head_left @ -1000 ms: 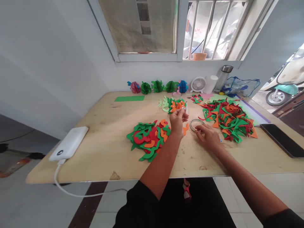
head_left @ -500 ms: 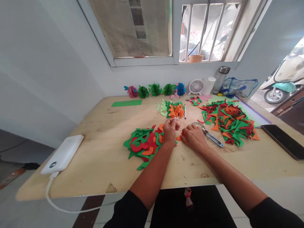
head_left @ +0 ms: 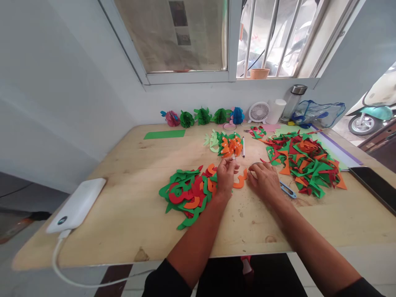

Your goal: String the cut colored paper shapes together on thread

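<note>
My left hand (head_left: 227,175) is closed in a pinch above the table, beside the cut-paper pile; whatever its fingertips hold is too small to make out. My right hand (head_left: 265,178) rests with curled fingers over a round ring, whose edge (head_left: 256,163) just shows, and partly covers the blue cutter (head_left: 288,190). What lies under its fingertips is hidden. A curved orange paper cutout (head_left: 239,182) lies flat between both hands. To the left spreads a pile of green, red and orange paper cutouts (head_left: 185,193). Ahead sit orange paper pieces (head_left: 230,146) with small white patches.
Paper scraps (head_left: 306,161) heap at the right, by a phone (head_left: 373,187). A pen (head_left: 243,147) lies ahead. Along the wall stand folded paper figures (head_left: 203,116), a small fan (head_left: 259,112) and a bottle (head_left: 293,103). A white power bank (head_left: 77,205) with a cable sits left.
My right hand has moved right, away from the left hand, uncovering more of the orange cutout and covering more of the cutter. My left hand stays pinched. The view has shifted slightly.
</note>
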`<move>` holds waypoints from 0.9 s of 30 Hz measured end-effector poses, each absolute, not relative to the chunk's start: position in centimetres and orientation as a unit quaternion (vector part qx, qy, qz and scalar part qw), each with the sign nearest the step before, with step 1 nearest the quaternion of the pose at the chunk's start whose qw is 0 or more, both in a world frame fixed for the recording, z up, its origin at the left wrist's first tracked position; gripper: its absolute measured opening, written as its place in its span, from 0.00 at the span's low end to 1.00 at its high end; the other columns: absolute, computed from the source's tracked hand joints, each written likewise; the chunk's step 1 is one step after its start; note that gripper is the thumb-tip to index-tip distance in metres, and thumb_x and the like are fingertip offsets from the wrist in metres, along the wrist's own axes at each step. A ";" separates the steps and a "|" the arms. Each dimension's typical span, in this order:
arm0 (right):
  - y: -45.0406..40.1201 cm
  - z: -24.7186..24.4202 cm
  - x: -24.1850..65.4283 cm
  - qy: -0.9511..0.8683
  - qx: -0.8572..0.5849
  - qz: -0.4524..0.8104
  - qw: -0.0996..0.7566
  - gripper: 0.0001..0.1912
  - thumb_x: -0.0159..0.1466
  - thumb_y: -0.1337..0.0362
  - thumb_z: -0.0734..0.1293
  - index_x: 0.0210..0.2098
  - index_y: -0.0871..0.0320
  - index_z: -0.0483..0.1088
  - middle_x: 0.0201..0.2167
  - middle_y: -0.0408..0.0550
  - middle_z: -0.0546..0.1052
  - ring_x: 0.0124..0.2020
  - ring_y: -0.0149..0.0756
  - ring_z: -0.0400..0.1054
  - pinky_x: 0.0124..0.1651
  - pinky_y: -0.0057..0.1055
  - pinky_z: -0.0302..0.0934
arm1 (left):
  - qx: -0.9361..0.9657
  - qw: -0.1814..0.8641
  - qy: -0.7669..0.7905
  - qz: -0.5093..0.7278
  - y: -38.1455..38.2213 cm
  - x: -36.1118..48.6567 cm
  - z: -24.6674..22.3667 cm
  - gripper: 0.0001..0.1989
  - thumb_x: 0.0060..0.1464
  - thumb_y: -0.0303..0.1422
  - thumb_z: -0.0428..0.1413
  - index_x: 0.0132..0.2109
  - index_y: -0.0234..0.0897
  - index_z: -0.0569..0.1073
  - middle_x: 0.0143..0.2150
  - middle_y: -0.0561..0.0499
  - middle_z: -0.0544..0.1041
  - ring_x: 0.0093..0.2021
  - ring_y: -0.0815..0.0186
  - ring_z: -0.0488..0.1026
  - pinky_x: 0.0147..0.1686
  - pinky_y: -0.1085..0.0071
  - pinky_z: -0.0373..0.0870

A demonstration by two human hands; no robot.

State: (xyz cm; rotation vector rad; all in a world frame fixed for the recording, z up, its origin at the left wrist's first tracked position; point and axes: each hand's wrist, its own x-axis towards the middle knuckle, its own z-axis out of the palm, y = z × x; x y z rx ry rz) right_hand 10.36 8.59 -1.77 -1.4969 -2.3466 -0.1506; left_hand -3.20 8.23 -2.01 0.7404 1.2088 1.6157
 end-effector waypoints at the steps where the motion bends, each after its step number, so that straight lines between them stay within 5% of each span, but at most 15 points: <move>1: 8.7 -1.8 10.5 -0.826 -0.531 -0.055 0.183 0.09 0.63 0.62 0.60 0.35 0.57 0.72 0.35 0.50 0.77 0.41 0.42 0.63 0.42 0.36 0.46 | 0.301 0.484 0.493 0.657 8.1 -3.1 -2.0 0.11 0.48 0.37 0.56 0.37 0.36 0.69 0.30 0.51 0.73 0.32 0.69 0.73 0.31 0.74 0.67; 8: 8.5 -2.0 10.2 -0.834 -0.512 -0.048 0.201 0.09 0.63 0.65 0.60 0.34 0.57 0.72 0.31 0.48 0.78 0.38 0.39 0.65 0.41 0.34 0.46 | 0.316 0.507 0.522 0.609 7.4 -2.6 -1.5 0.12 0.53 0.39 0.54 0.43 0.39 0.70 0.40 0.47 0.75 0.45 0.65 0.72 0.39 0.72 0.67; 13: 7.7 -1.1 9.6 -0.854 -0.499 -0.066 0.131 0.10 0.63 0.67 0.59 0.29 0.57 0.71 0.27 0.48 0.77 0.36 0.39 0.65 0.41 0.35 0.45 | 0.330 0.508 0.522 0.601 7.1 -2.7 -1.2 0.13 0.54 0.39 0.53 0.45 0.40 0.70 0.44 0.47 0.74 0.48 0.64 0.70 0.41 0.71 0.66; 21: 7.4 -0.5 9.4 -0.857 -0.507 -0.059 0.076 0.09 0.63 0.65 0.59 0.33 0.58 0.71 0.30 0.51 0.78 0.39 0.42 0.63 0.41 0.37 0.44 | 0.281 0.562 0.511 0.586 6.7 -2.2 -0.9 0.15 0.50 0.40 0.56 0.45 0.41 0.69 0.43 0.45 0.73 0.43 0.64 0.71 0.28 0.76 0.67; 27: 7.4 -0.9 9.4 -0.858 -0.503 -0.055 0.088 0.10 0.64 0.63 0.59 0.36 0.57 0.71 0.33 0.51 0.78 0.40 0.42 0.63 0.43 0.37 0.44 | 0.275 0.494 0.535 0.627 7.4 -2.5 -1.5 0.14 0.52 0.37 0.54 0.46 0.41 0.68 0.41 0.47 0.73 0.42 0.65 0.71 0.33 0.74 0.69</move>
